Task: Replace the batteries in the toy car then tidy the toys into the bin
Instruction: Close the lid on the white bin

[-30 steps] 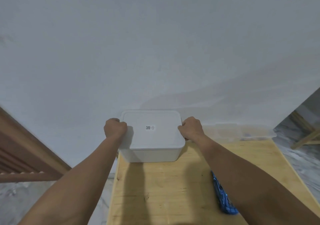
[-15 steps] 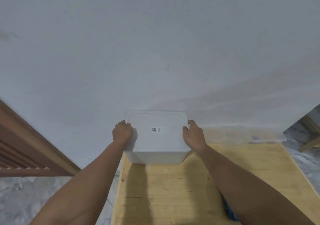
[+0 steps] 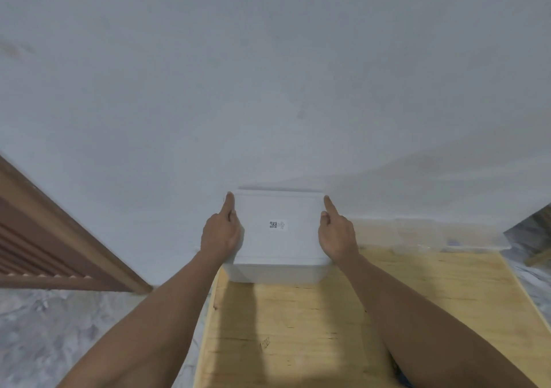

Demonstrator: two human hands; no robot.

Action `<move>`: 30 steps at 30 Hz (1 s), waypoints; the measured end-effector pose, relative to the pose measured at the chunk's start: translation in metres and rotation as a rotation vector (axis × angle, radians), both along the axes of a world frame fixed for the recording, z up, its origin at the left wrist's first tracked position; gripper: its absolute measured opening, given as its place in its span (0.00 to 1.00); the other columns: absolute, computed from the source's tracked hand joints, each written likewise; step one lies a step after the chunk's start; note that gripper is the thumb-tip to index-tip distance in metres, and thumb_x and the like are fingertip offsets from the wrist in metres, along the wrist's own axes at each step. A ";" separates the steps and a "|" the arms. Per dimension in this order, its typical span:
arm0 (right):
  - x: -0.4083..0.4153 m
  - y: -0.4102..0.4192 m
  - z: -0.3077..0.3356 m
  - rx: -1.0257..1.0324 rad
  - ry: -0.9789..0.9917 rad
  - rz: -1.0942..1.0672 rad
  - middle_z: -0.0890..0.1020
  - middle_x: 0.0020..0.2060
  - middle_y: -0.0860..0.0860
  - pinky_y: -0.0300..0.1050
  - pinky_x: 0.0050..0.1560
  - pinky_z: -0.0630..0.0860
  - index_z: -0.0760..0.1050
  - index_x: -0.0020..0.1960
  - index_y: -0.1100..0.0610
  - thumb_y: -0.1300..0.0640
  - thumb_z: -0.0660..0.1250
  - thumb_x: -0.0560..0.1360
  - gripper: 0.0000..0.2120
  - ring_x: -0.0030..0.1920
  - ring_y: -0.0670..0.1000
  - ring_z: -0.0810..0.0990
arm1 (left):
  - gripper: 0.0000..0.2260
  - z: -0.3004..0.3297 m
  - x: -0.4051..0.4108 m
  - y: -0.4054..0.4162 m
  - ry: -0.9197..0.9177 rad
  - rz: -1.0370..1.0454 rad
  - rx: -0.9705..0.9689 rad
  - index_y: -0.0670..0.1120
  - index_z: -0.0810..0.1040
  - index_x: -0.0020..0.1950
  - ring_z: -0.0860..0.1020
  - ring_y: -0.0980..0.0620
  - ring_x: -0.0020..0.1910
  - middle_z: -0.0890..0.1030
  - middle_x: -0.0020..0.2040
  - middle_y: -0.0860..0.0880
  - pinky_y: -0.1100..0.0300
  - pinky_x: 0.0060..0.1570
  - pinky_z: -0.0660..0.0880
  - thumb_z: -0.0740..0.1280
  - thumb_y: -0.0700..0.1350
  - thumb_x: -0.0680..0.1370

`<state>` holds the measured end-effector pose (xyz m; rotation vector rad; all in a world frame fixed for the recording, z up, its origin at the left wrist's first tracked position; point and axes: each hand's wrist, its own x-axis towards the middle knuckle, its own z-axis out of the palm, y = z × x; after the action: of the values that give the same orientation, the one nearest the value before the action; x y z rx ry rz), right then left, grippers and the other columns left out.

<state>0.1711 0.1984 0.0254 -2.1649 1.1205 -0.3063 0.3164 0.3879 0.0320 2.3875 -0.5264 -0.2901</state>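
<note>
while the white bin sits at the far edge of the tabletop by the wall, the left hand and right hand grip its sides. each index finger lies straight along the lid.

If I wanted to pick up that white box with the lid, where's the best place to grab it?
Probably its two ends, coming in from left and right, fingers hooked under the overhanging rim of the lid. The white box is wide, its back is close to the wall, and the left hand and right hand hold it there.
</note>
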 end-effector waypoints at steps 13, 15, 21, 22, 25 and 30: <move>0.002 0.004 0.001 -0.036 -0.013 -0.044 0.80 0.46 0.63 0.54 0.56 0.74 0.60 0.76 0.49 0.55 0.51 0.83 0.22 0.52 0.65 0.78 | 0.22 0.000 -0.002 -0.006 0.050 0.073 -0.054 0.57 0.61 0.76 0.76 0.42 0.42 0.77 0.40 0.44 0.52 0.45 0.73 0.50 0.44 0.82; 0.002 0.004 0.001 -0.049 -0.013 -0.049 0.80 0.46 0.63 0.54 0.55 0.74 0.60 0.76 0.49 0.56 0.51 0.83 0.22 0.51 0.65 0.78 | 0.22 -0.002 -0.001 -0.006 0.047 0.081 -0.056 0.58 0.61 0.76 0.76 0.43 0.41 0.77 0.40 0.44 0.54 0.43 0.72 0.50 0.45 0.82; 0.003 0.003 -0.006 -0.097 -0.018 -0.054 0.79 0.42 0.63 0.53 0.50 0.75 0.61 0.76 0.51 0.57 0.52 0.82 0.22 0.47 0.65 0.79 | 0.18 -0.010 0.002 -0.007 -0.005 0.010 -0.042 0.52 0.62 0.73 0.76 0.42 0.38 0.77 0.34 0.43 0.52 0.39 0.73 0.51 0.52 0.82; 0.003 0.004 -0.006 -0.105 -0.029 -0.059 0.79 0.41 0.62 0.53 0.49 0.74 0.62 0.76 0.51 0.58 0.53 0.82 0.22 0.46 0.65 0.79 | 0.18 -0.012 0.003 -0.007 -0.015 0.008 -0.033 0.52 0.61 0.72 0.75 0.42 0.38 0.76 0.33 0.43 0.52 0.39 0.73 0.51 0.53 0.83; 0.003 0.005 -0.006 -0.116 -0.071 -0.064 0.75 0.35 0.59 0.52 0.46 0.73 0.64 0.75 0.52 0.60 0.54 0.82 0.22 0.43 0.65 0.78 | 0.20 -0.015 0.006 -0.007 -0.024 0.004 -0.013 0.53 0.59 0.74 0.76 0.42 0.38 0.76 0.33 0.43 0.52 0.39 0.73 0.50 0.53 0.82; 0.000 0.003 -0.005 -0.126 -0.096 -0.048 0.73 0.32 0.57 0.47 0.42 0.70 0.65 0.75 0.53 0.60 0.54 0.82 0.22 0.39 0.63 0.77 | 0.21 -0.018 0.006 -0.008 -0.047 -0.004 -0.007 0.52 0.58 0.75 0.75 0.41 0.40 0.75 0.32 0.46 0.53 0.38 0.71 0.49 0.53 0.83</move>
<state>0.1709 0.2016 0.0205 -2.2097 1.1271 -0.5098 0.3223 0.3803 0.0139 2.3912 -0.5528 -0.2343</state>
